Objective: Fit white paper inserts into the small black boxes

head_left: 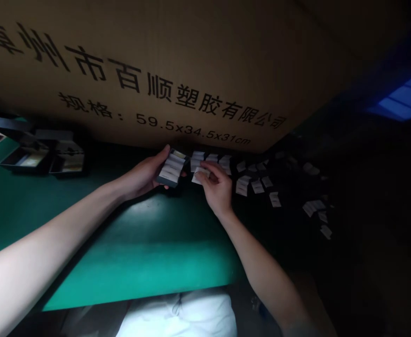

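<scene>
Both forearms stretch forward over the smooth green mat. Left hand curls around a small dark box, tilted up at the mat's far edge, with about four flat white packets inside. Right hand pinches one white packet just beside it. More than a dozen loose packets lie scattered to the right (dim light blurs them). Two open dark trays sit far left, under a printed cardboard carton.

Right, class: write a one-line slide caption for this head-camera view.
The left hand holds a small dark box while the right hand pinches a white packet beside it, above a green mat.
</scene>
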